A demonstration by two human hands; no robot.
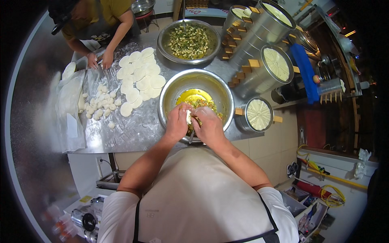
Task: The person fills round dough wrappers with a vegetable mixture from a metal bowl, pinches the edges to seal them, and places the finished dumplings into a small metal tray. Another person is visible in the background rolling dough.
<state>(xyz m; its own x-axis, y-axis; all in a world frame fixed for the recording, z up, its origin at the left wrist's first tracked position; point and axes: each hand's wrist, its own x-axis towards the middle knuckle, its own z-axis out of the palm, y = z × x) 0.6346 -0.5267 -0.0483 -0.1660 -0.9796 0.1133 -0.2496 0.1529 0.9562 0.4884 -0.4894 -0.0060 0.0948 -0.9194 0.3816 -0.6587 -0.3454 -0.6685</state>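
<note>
Both my hands meet over the near part of a large steel bowl (226,88) of chopped vegetable filling with yellow oil (194,94). Between them, my left hand (179,120) and my right hand (209,123) hold a small piece of pale dough (188,117), mostly hidden by the fingers. A metal spoon handle (191,137) shows beneath my right hand, at the bowl's near side. Left of the bowl, flat round dough wrappers (140,73) lie overlapping on the steel table (136,127). Farther left is a heap of small dough balls (100,101), with one ball (111,124) apart from it.
A second steel bowl (162,45) with green and white filling stands beyond. Steamer stacks (255,76) and a smaller steamer (259,114) stand at the right. A co-worker's hands (100,60) are on the table at the far left, near a plastic sheet (71,109).
</note>
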